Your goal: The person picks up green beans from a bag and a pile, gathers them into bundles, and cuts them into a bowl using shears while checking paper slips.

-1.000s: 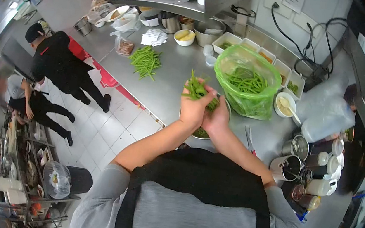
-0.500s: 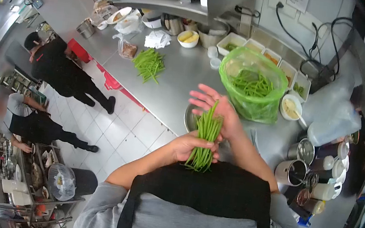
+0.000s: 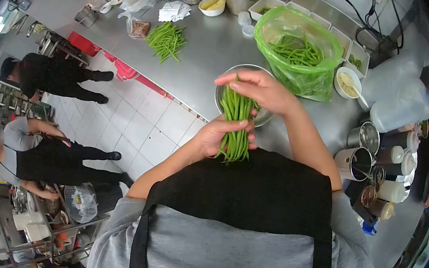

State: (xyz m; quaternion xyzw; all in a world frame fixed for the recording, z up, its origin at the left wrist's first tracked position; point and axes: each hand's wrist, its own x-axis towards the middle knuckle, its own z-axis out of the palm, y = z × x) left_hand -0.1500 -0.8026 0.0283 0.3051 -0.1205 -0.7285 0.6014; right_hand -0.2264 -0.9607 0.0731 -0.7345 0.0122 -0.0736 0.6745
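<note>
My left hand (image 3: 216, 138) is wrapped round the lower part of a bunch of long green beans (image 3: 237, 112), holding it upright in front of my apron. My right hand (image 3: 262, 90) is closed about the top of the bunch, its thumb and forefinger round the tips, with one tip poking up between them. Part of its grip is hidden. Beneath the hands stands a round metal bowl (image 3: 220, 102), mostly covered by them. More beans fill an open green plastic bag (image 3: 306, 83) beyond my right hand. Another pile of beans (image 3: 166, 41) lies on the steel counter (image 3: 203, 52).
White tubs (image 3: 358, 71) line the back. A bowl with a spoon (image 3: 348, 82), metal pots (image 3: 353, 163) and sauce bottles (image 3: 390, 190) stand at right. Yellow pieces fill a white bowl (image 3: 211, 6). Two people (image 3: 58, 77) (image 3: 43, 156) stand at left near a lined bin (image 3: 81, 203).
My right hand's spread fingers have come together over the bean tips. The view has shifted, showing more of the metal bowl. The two people at left have changed posture.
</note>
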